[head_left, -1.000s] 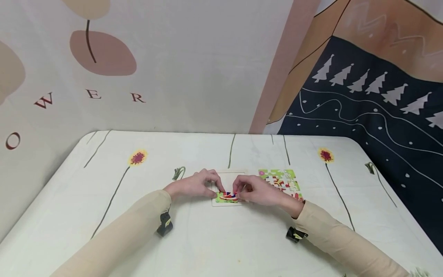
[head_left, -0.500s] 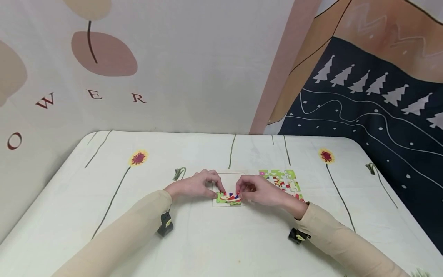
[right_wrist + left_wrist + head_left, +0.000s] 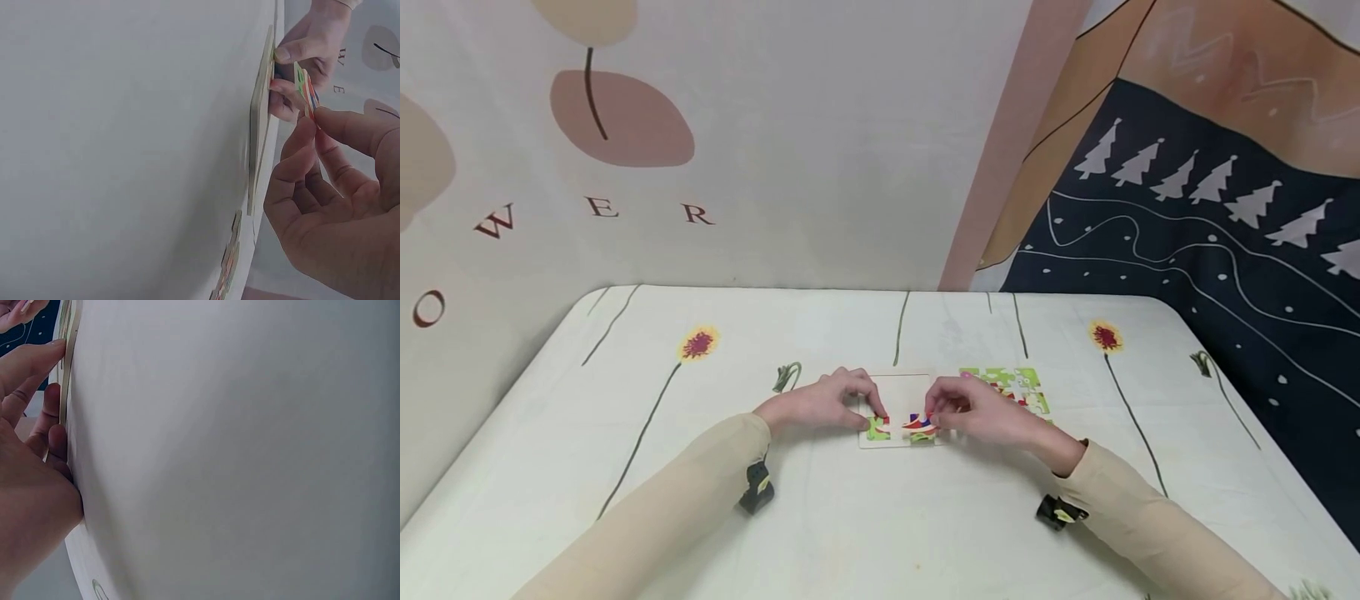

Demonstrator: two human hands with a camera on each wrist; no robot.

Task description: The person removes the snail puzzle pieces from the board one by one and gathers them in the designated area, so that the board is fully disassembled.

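My right hand (image 3: 973,410) pinches a jigsaw puzzle piece (image 3: 920,427), coloured red, blue, white and green, between thumb and fingertips. The right wrist view shows this puzzle piece (image 3: 305,90) tilted and raised off the shallow puzzle tray (image 3: 904,377). A second piece (image 3: 877,431), green with a red corner, lies in the tray's near left corner. There my left hand (image 3: 831,398) rests its thumb and index finger on or beside that piece. The left wrist view has the left hand (image 3: 31,444) touching the tray's edge; the piece is hidden there.
Right of the tray lies a group of fitted puzzle pieces (image 3: 1018,383), green with red and white, partly covered by my right hand. A white cloth with printed flowers (image 3: 698,342) covers the table, and patterned fabric (image 3: 820,167) stands behind it.
My right hand has moved to the right with its piece, opening a gap from the piece in the corner. Earlier the two pieces lay side by side. The left hand stays put.
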